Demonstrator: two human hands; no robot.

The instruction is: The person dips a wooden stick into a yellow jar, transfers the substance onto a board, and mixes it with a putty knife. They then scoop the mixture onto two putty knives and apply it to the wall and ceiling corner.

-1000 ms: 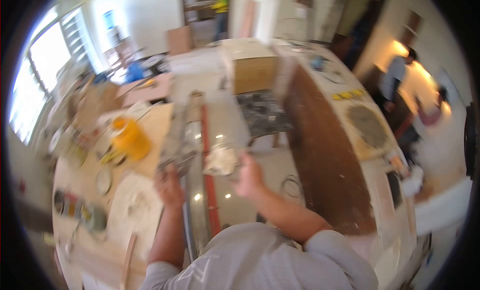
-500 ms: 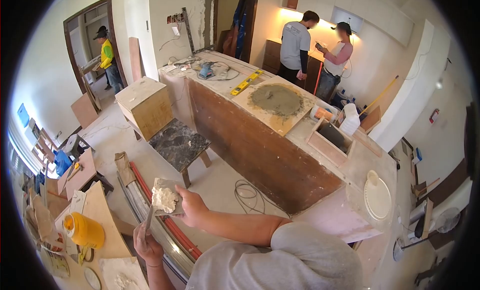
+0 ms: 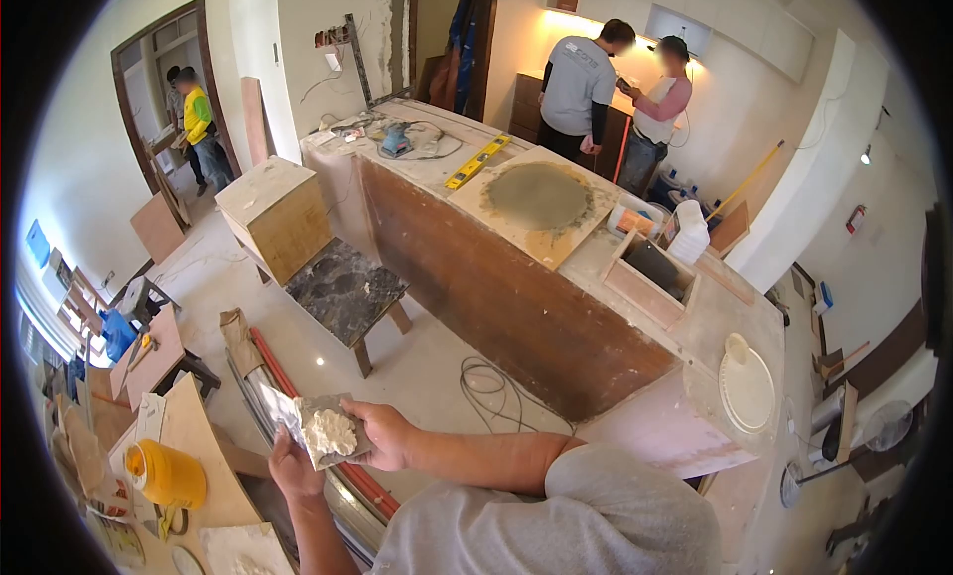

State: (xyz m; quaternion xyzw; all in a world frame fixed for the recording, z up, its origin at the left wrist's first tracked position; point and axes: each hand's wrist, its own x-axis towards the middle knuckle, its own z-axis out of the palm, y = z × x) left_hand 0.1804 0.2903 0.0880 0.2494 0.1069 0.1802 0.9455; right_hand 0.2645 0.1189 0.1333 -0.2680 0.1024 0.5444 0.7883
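Observation:
My right hand (image 3: 387, 434) grips a grey flat plate (image 3: 363, 442) at its near edge, with the thumb on top. A thick heap of off-white putty (image 3: 330, 432) sits on this plate. My left hand (image 3: 298, 468) is closed round a metal scraper (image 3: 282, 408), whose bright, flat blade is tilted up at the plate's left edge, right beside the putty. The scraper's handle is hidden in my fingers. Below both hands, red pipes (image 3: 371, 488) and metal lengths lie on the floor.
A long counter (image 3: 496, 277) carries a sander (image 3: 395, 138), a yellow level (image 3: 478, 161) and a board with grey mortar (image 3: 541, 196). A low dark-topped table (image 3: 345, 289) stands before it. A yellow jug (image 3: 171, 474) is at left. Two people (image 3: 579, 84) stand behind the counter; others (image 3: 199, 124) are near the doorway.
My left hand has come up to the plate, and the scraper's blade has turned to show its bright face. The putty heap looks more gathered. The view has shifted slightly.

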